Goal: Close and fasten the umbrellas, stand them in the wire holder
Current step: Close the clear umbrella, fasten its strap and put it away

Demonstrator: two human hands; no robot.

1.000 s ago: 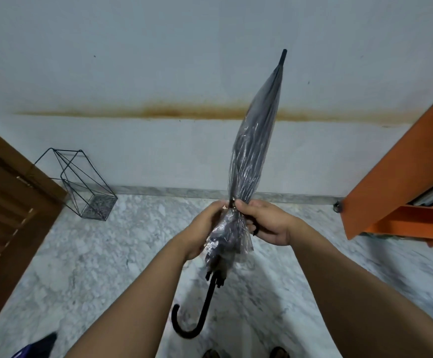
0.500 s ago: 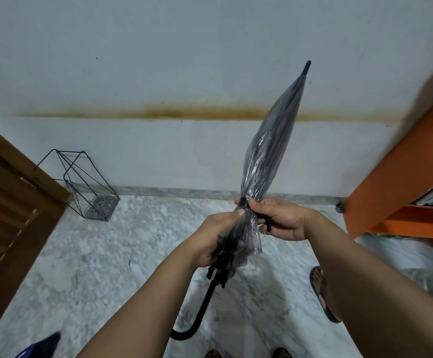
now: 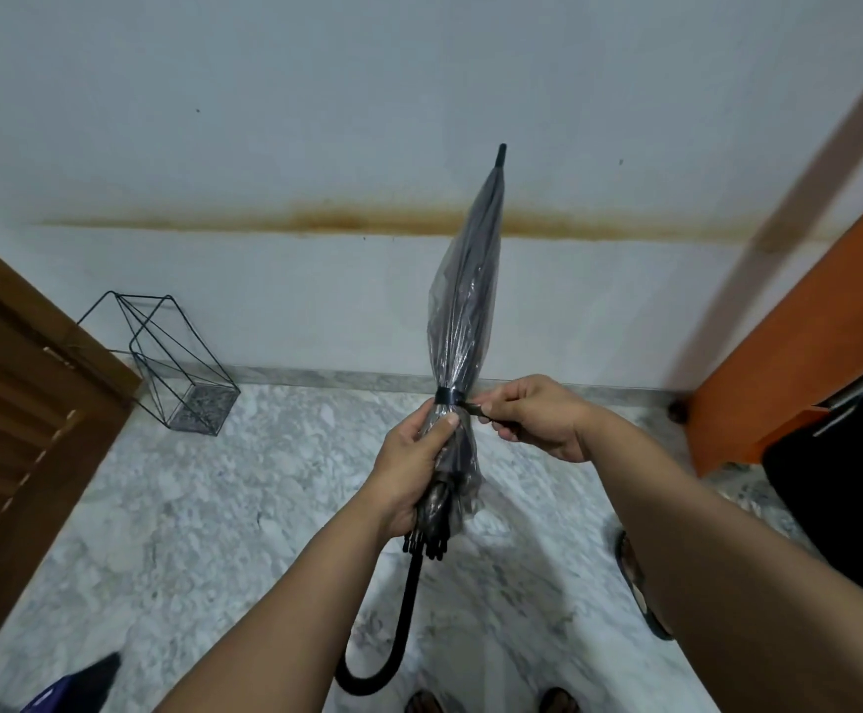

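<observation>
A folded clear-plastic umbrella (image 3: 463, 311) with black ribs points tip-up in front of me, its curved black handle (image 3: 393, 645) hanging low. My left hand (image 3: 411, 470) grips the gathered canopy near its lower end. My right hand (image 3: 537, 419) pinches the free end of the black strap (image 3: 452, 396), which runs around the canopy. The black wire holder (image 3: 172, 362) stands empty on the floor at the left, against the wall.
A brown louvred door (image 3: 12, 403) is at the left, an orange panel (image 3: 805, 362) at the right. Part of a dark blue object (image 3: 79, 687) lies at the bottom left. A sandal (image 3: 638, 584) sits on the marble floor at the right.
The umbrella has swung back from leaning right toward upright. My right hand has drawn the strap out to the right, and the band now shows wrapped around the canopy.
</observation>
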